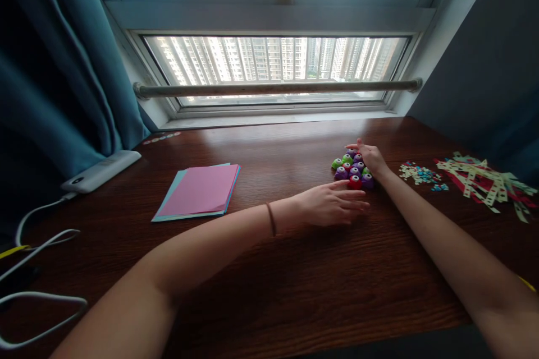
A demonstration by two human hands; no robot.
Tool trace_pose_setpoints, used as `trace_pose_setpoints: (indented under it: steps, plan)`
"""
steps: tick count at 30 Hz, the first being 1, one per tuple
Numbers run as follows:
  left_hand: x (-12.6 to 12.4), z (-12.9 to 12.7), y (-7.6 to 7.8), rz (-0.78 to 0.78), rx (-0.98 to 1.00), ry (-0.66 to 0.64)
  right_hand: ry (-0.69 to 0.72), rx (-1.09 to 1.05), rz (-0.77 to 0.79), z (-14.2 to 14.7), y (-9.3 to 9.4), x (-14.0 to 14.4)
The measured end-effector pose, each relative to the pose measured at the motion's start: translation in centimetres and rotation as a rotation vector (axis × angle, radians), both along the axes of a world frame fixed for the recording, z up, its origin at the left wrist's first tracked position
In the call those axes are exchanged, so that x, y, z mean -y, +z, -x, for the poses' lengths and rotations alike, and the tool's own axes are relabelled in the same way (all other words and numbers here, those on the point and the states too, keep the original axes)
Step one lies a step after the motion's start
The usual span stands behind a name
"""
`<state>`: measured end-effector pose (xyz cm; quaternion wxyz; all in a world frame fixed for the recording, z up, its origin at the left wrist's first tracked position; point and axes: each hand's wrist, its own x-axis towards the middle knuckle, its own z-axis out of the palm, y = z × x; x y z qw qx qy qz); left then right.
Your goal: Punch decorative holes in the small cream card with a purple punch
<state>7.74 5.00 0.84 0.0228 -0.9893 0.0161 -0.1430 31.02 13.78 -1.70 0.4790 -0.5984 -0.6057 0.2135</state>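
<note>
A tight cluster of small round toys (355, 172) in purple, green and red, each with an eye-like white spot, sits on the dark wooden table right of centre. My left hand (332, 203) lies along the near side of the cluster, fingers stretched out to the right and nothing held in them. Around the far right side curves my right hand (367, 156), its thumb and fingers apart at the toys' edge. Part of the cluster is hidden behind both hands. A thin brown band (270, 220) circles my left wrist.
Pink and blue paper sheets (197, 190) lie stacked left of centre. To the right are small coloured pieces (421, 173) and a heap of pale strips (488, 179) on red. A white power bank (101, 171) with a cable (46, 241) lies at left. A window rail (278, 89) runs behind.
</note>
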Motion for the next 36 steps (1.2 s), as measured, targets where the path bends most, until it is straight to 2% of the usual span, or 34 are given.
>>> trace_pose_setpoints:
  steps: [3, 7, 13, 21, 27, 30, 32, 34, 36]
  plan:
    - [-2.6, -1.4, -0.1, -0.024, -0.042, 0.004, 0.054, -0.054, 0.013, 1.0, -0.4, -0.6]
    - [-4.3, -1.0, -0.3, -0.013, -0.069, 0.055, 0.115, -0.099, 0.046, 2.5, -0.4, -1.7]
    - [-5.5, 2.0, -0.8, 0.043, -0.068, 0.149, 0.234, -0.142, 0.089, 6.6, -0.2, -4.4]
    - [-7.4, 6.6, -0.3, 0.092, -0.164, 0.302, 0.398, -0.202, 0.125, 13.1, 0.0, -8.2]
    - [-7.3, 8.6, -0.1, 0.091, -0.183, 0.357, 0.422, -0.293, 0.124, 15.0, 0.3, -9.0]
    - [-6.1, 9.2, 0.7, 0.064, -0.143, 0.400, 0.405, -0.379, 0.056, 14.0, 1.4, -8.6]
    - [-4.5, 10.0, 1.3, 0.037, -0.097, 0.421, 0.376, -0.438, -0.008, 12.7, 2.5, -7.3]
    - [-2.4, 11.2, 1.7, 0.041, -0.072, 0.425, 0.345, -0.463, -0.060, 11.3, 3.6, -4.5]
    - [0.0, 12.6, 1.7, 0.069, -0.108, 0.398, 0.324, -0.349, -0.122, 10.2, 4.3, -0.2]
